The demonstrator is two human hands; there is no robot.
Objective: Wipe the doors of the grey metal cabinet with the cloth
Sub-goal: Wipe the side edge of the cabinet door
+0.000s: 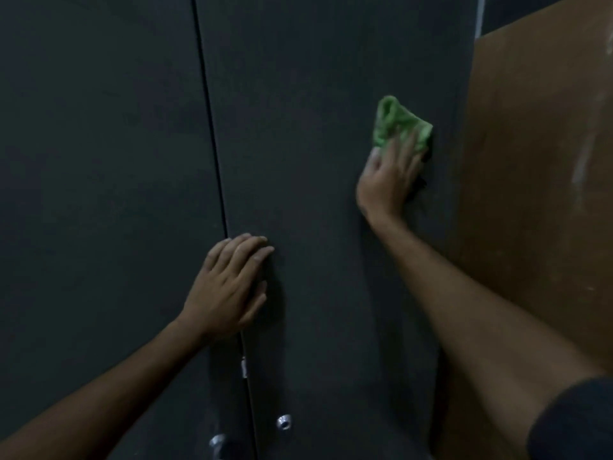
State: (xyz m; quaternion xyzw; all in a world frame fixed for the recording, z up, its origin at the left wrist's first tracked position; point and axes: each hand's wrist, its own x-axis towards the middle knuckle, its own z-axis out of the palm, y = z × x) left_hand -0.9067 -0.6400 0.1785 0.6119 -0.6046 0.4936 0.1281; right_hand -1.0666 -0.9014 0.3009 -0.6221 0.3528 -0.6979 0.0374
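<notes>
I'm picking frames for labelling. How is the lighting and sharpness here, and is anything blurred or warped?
Head view: dim, the grey doors nearly black; soft all over, with the right hand and cloth smeared by motion blur; the left hand is clearer, casting a faint shadow to its right; the door seam leans, as in wide-angle distortion; no glare except small glints on the metal knobs.

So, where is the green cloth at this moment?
In the head view, the crumpled green cloth is pressed by the right hand against the right grey metal cabinet door, near its right edge beside the brown board.
</notes>
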